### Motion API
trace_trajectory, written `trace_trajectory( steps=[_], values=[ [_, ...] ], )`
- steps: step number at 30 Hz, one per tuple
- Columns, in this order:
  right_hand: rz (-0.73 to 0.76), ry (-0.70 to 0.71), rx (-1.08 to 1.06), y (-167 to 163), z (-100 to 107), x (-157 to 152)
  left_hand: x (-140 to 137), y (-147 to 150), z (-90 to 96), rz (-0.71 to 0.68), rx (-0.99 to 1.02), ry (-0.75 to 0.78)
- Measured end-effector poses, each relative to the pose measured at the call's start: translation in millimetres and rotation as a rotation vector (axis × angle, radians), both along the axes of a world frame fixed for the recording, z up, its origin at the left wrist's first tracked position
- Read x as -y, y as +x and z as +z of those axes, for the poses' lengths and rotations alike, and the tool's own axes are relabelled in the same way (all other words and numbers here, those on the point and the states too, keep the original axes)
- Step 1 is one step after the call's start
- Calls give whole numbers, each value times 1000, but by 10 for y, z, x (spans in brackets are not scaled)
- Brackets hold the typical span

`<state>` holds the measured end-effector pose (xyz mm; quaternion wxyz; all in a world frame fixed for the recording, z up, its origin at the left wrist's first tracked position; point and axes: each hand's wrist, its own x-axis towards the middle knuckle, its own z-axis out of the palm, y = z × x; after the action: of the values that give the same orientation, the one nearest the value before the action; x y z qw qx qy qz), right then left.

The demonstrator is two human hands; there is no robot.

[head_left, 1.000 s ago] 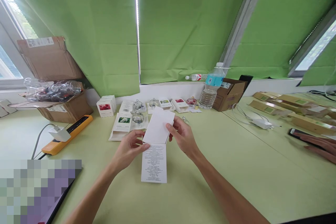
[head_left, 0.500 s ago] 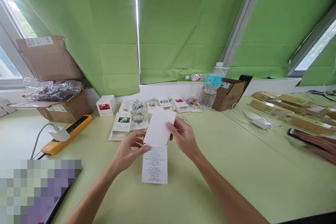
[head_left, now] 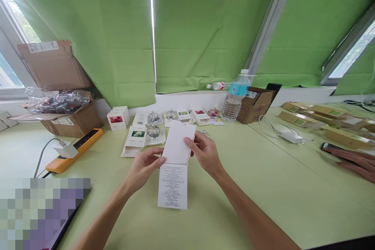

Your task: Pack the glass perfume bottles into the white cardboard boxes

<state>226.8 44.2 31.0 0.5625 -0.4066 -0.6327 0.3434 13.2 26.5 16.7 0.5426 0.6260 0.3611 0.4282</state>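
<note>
Background: green blinds (head_left: 199, 27) are hung behind a pale tabletop (head_left: 263, 195).
Card (head_left: 177, 144): blank, white, held tilted over the middle of the tabletop.
Printed panel (head_left: 172, 187): seen extending below the card's lower edge, covered in small text; whether it is joined to the card cannot be told.
Left hand (head_left: 148, 166): almost closed; the lower left corner of the card is pinched, thumb in front, fingers partly hidden behind.
Right hand (head_left: 203, 150): closed on the card's right edge, its thumb laid across the blank face.
Beyond the card: glass balls (head_left: 154, 131) are set among small boxes (head_left: 137, 136) printed with flowers.
Left side: a white plug (head_left: 66, 149) is fitted to an orange power strip (head_left: 88, 140).
Right side: a water bottle (head_left: 233, 107) is stood beside a carton (head_left: 253, 107).
</note>
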Motion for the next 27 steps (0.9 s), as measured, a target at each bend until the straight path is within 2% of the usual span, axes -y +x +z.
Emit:
trace_trajectory(
  steps=[10, 27],
  values=[
    [39, -1, 4, -19, 5, 17, -4, 5, -19, 58, -47, 24],
    [67, -7, 17, 2, -16, -7, 2, 20, -47, 21, -24, 17]
  ],
)
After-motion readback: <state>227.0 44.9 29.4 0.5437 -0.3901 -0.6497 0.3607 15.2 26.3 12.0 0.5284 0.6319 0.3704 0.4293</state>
